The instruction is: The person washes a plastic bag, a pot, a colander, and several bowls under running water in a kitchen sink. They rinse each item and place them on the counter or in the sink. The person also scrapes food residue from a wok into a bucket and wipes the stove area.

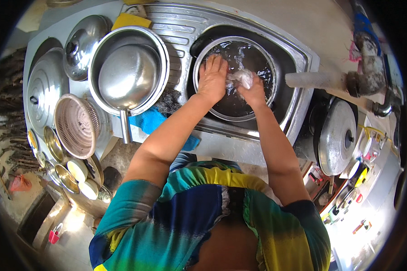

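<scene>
A round metal pot stands in the stainless steel sink basin, with dark, glinting water in it. My right hand is inside the pot's rim, gripping a crumpled whitish, translucent wad that looks like thin plastic or netting. My left hand lies palm down over the pot's left side. Its fingers are stretched out and slightly apart, close to the left end of the wad. The underside of this hand is hidden, so whether it touches the pot wall cannot be told.
A whitish spout reaches in over the sink's right side. On the left stand a large steel pan holding a long-handled ladle, a plastic basket and metal lids. A blue cloth lies by my left forearm. A lidded wok sits right.
</scene>
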Motion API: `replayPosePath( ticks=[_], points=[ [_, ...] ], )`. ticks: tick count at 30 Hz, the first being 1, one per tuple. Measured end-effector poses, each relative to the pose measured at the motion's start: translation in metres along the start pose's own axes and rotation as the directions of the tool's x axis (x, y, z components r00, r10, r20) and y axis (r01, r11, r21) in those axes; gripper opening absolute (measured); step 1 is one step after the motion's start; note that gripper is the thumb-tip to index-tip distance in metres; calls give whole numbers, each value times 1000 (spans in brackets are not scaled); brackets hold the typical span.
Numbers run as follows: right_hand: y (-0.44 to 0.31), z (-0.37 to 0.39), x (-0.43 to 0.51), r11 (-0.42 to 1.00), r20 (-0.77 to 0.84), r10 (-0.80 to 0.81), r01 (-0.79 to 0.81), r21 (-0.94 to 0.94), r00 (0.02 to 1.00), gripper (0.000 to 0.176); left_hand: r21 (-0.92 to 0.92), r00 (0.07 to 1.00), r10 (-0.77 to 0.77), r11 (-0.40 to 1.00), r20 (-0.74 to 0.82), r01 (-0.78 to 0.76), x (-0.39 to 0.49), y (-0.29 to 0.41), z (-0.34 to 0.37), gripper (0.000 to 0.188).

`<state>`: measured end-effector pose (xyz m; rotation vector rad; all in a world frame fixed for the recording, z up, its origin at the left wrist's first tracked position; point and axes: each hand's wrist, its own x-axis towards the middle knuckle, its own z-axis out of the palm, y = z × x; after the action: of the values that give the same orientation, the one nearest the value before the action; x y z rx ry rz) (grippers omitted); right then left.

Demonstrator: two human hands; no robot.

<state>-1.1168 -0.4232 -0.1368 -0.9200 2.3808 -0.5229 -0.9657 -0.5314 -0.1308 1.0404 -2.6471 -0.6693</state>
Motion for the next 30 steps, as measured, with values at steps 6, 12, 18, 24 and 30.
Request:
replayPosePath(
  ticks=[6,12,18,24,30],
  points=[
    [37,36,27,768,193,-322,375,-520,927,59,114,909,-100,992,405,58,27,-1,5,63],
    [47,20,51,831,362,307,-433,348,880,55,-315,660,-237,732,713,604,44,-29,3,69],
    [51,4,52,536,472,444,-648,541,762,56,-632,672,-426,255,606,732,42,-31,24,37],
    [54,20,57,744,380,518,-623,243,767,60,-875,723,-521,-414,454,251,32,-12,28,58],
    [30,11,45,948,355,265,-310,73,896,61,-738,742,-612,362,272,569,25,-12,14,62]
  ],
)
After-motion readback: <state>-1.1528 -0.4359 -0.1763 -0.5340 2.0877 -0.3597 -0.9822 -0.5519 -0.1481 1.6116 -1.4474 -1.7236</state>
